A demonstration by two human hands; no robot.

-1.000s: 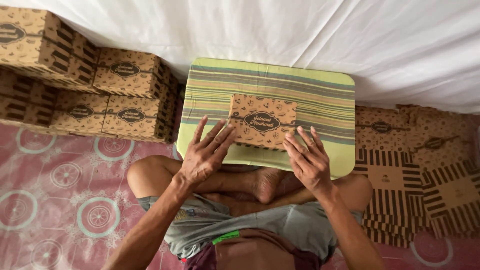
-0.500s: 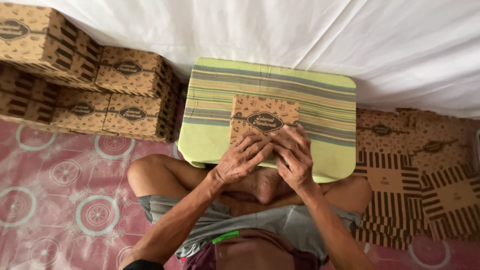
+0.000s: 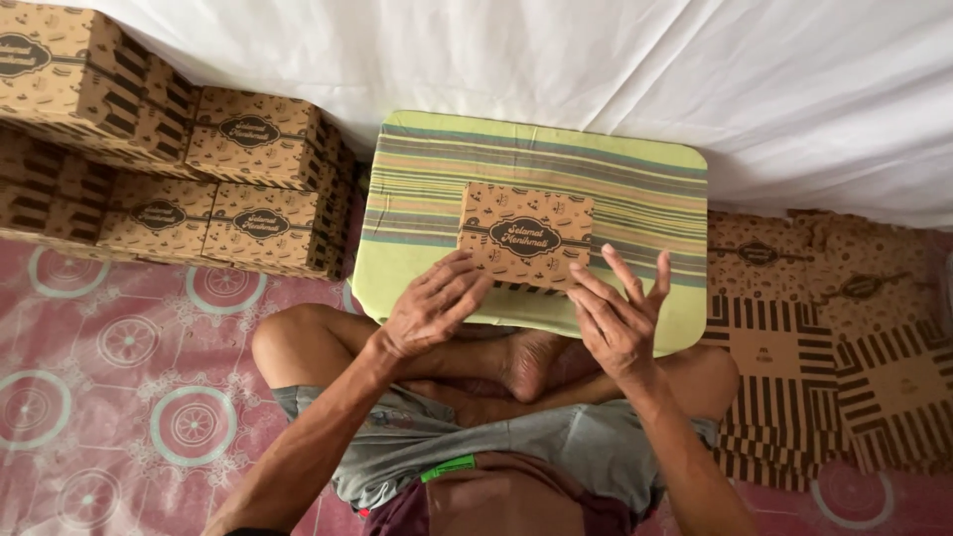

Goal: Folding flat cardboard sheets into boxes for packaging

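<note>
- Brown cardboard, printed with small dark drawings and a dark oval label, makes up the closed box that lies flat just ahead of both hands on a striped green lap table.
- At the box's near left corner rests the left hand, palm down, fingers loosely spread and holding nothing; its fingertips touch the near edge of the box.
- Just to the near right of the box hovers the right hand, fingers fanned wide and empty, apart from the cardboard.
- Below both hands, the person's crossed bare legs sit under the table's near rim.
- Well off to the left of the left hand stands a stack of finished boxes of the same print.
- Right of the right hand, flat unfolded box blanks lie on the floor.
- Beyond the table hangs a white sheet.
</note>
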